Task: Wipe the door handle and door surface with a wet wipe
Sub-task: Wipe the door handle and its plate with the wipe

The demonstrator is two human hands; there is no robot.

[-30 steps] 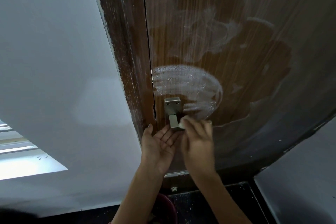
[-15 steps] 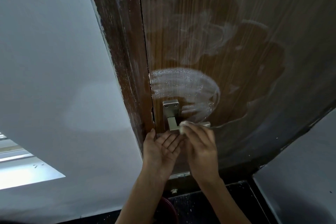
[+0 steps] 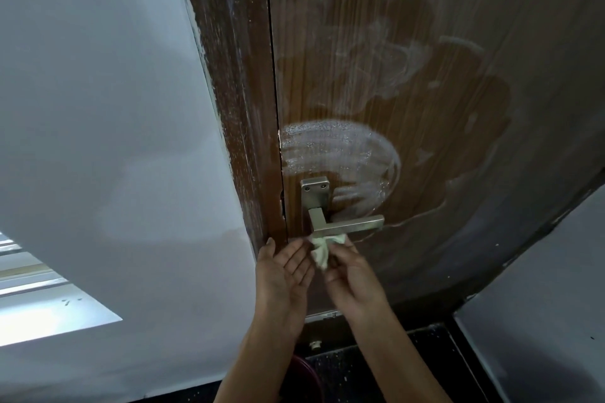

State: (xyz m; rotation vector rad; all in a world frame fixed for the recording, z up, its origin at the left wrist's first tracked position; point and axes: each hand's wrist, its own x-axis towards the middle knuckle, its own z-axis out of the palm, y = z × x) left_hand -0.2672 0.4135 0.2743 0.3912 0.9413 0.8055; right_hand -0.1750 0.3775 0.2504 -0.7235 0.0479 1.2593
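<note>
A brown wooden door (image 3: 425, 108) carries white smeared wipe marks above a silver lever handle (image 3: 347, 226) on its metal plate. Just under the lever, my right hand (image 3: 352, 275) pinches a crumpled pale wet wipe (image 3: 322, 249). The wipe's top edge touches the lever's underside. My left hand (image 3: 284, 271) is beside it, palm up and fingers spread, its fingertips at the wipe's left edge. Neither hand covers the lever.
The dark door frame (image 3: 235, 108) runs left of the door, with a white wall (image 3: 98, 141) beyond it and another white wall (image 3: 540, 304) at lower right. Below lie a dark speckled floor (image 3: 376, 370), a small door stop (image 3: 315, 344) and a dark red round object (image 3: 307, 376).
My right hand has dropped off the lever with the wipe, so the whole handle now shows. The wipe hangs more unfolded between both hands.
</note>
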